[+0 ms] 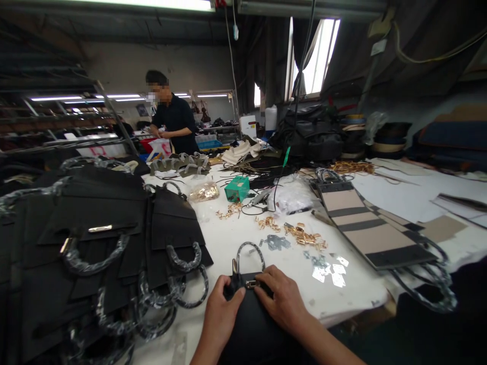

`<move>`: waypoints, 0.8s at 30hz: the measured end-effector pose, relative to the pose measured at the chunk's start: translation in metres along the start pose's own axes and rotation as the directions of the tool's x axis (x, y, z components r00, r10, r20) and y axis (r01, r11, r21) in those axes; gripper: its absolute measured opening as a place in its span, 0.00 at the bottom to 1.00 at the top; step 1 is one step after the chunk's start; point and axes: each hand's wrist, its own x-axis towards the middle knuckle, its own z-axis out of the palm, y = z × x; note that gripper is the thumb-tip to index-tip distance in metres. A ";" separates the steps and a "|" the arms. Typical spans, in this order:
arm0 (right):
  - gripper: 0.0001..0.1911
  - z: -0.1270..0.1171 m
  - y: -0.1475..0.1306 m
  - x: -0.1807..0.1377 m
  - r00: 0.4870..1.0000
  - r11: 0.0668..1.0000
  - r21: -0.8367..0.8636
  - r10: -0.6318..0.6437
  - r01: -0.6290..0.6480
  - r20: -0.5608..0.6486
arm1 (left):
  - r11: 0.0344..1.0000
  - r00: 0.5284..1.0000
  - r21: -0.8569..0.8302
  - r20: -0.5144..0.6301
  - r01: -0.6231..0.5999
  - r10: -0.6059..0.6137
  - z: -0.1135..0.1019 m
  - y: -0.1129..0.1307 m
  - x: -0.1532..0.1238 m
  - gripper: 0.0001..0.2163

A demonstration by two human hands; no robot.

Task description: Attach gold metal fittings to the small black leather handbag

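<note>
Black leather bag piece (251, 319) with a wrapped loop handle (249, 253) lies flat on the white table (228, 243), at the near edge, directly below the camera. Its long axis runs away from the person, handle end farthest off. A small gold clasp (251, 284) sits on the upper edge of the piece, between the two hands. Right hand (283, 299): fingers curled and closed on the piece at the clasp, tips touching the metal from the right side. Left hand (220, 314): fingers bent, closed on the left edge of the piece, just beside the clasp but apparently not on it. The right hand is thus the nearer to the clasp.

Loose gold fittings (300, 234) lie scattered on the table beyond the handle, with silver foil-like scraps (327, 268) to their right. A clear bag (203, 191) farther back holds more gold fittings; a green box (237, 188) stands beside it, contents not visible. To the left, a stack of black bag pieces (95, 238) with wrapped handles; to the right, a striped tan and black panel (369, 228). A co-worker (173, 121) in a dark shirt stands at the far end of the table, well apart.
</note>
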 end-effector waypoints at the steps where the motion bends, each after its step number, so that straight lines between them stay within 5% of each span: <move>1: 0.09 -0.001 -0.001 0.000 1.000 1.000 0.009 -0.008 0.008 0.002 | 1.000 1.000 -0.019 -0.018 0.002 -0.002 0.002 0.001 -0.003 0.13; 7: 0.09 -0.006 -0.005 0.000 0.999 0.997 0.060 -0.041 0.041 0.007 | 0.977 0.993 -0.212 -0.104 0.032 -0.055 0.001 0.003 -0.015 0.15; 11: 0.09 -0.003 -0.003 -0.001 0.999 0.994 0.098 -0.049 0.049 0.005 | 0.874 0.931 -0.439 -0.185 0.208 -0.315 -0.010 0.006 -0.017 0.22; 14: 0.09 0.000 -0.002 -0.003 0.999 0.991 0.121 -0.054 0.053 0.005 | 0.652 0.876 -0.613 0.150 0.446 -0.459 -0.019 0.010 -0.020 0.22; 17: 0.07 -0.002 0.000 -0.002 0.998 0.989 0.140 -0.056 0.056 -0.002 | 0.458 0.812 -0.678 0.406 0.575 -0.418 -0.020 0.011 -0.022 0.22; 20: 0.09 -0.011 -0.002 0.018 0.996 0.990 0.115 -0.078 0.083 -0.050 | 0.562 0.859 -0.671 0.244 0.484 -0.449 -0.017 0.007 -0.022 0.22; 24: 0.11 -0.018 -0.008 0.089 0.988 0.992 -0.036 -0.127 0.125 -0.092 | 0.798 0.943 -0.529 0.013 0.288 -0.332 -0.018 0.000 -0.030 0.21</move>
